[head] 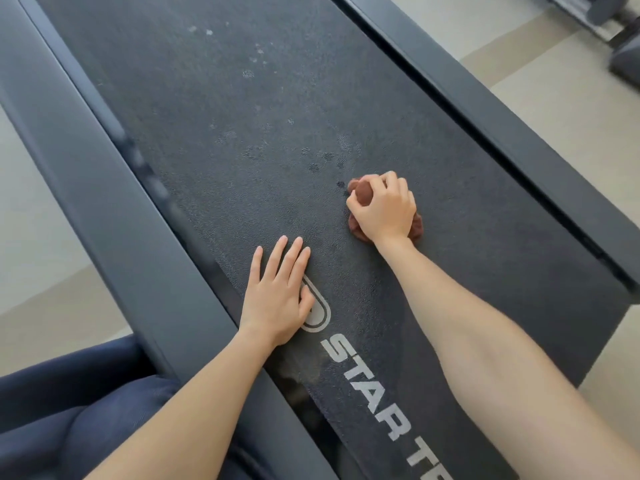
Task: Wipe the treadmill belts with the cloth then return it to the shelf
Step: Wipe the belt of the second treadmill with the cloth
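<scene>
Treadmill belt [242, 116] observed running diagonally from the upper left to the lower right of the frame. Surface is dark and textured, marked with pale smudges in the upper middle and darker spots near the centre. White lettering [372, 393] is printed on the belt at lower centre, below an oval emblem that is partly covered.

Both hands are noted on the belt, well apart from each other. Left hand [277, 299] is laid flat at lower centre, fingers straight and slightly spread, palm set on the belt over the edge of the emblem; nothing is held in it. Right hand [382, 209] is placed right of centre, fingers curled and clamped on a brown cloth [360, 195], which is bunched into a wad and pressed against the belt. Cloth is seen protruding past the fingertips and again beside the wrist; the rest is hidden under the palm.

Belt is bordered by the left side rail [104, 202] and the right side rail [519, 140]. Pale floor [561, 98] is seen beyond both rails. Blurred dark equipment [623, 46] is recorded in the upper right corner, kind not discernible. A dark blue trouser leg [69, 417] is noted at lower left, beside the left side rail
</scene>
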Motion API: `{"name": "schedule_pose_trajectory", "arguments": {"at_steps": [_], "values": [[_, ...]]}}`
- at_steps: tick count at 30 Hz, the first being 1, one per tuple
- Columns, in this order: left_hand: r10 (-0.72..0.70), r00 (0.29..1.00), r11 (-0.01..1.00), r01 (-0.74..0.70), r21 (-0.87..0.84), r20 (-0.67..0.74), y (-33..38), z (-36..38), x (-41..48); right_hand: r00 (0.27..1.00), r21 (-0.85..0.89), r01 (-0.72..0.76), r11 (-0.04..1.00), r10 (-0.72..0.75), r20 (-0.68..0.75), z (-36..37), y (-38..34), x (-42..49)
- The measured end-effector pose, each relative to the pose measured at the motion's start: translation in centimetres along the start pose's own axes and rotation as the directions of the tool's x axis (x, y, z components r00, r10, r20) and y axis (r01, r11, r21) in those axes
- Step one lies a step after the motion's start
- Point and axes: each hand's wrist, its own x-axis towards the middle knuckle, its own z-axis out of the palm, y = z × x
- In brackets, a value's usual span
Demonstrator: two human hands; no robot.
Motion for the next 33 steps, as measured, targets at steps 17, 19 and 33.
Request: {"name": "schedule_pose_trajectory", "arguments": {"at_steps": [17,19,33], "values": [[-0.068,0.989,0.989,0.049,0.143,0.135,-6.1,-2.9,-0.2,0.973,0.139,0.214,0.967,-0.223,0.052,-4.3,-2.0,-22.2],[-0.071,0.987,0.989,0.051,0.137,0.143,-7.2,-3.0,-0.1,0.965,0.120,0.258,0.959,-0.261,0.010,-3.5,-2.9,-18.5],[-0.023,0.998,0.999,0.022,0.026,0.054,-7.9,-2.8,-0.2,0.994,0.069,0.101,0.992,-0.104,0.041,0.5,-7.5,-3.4]]}}
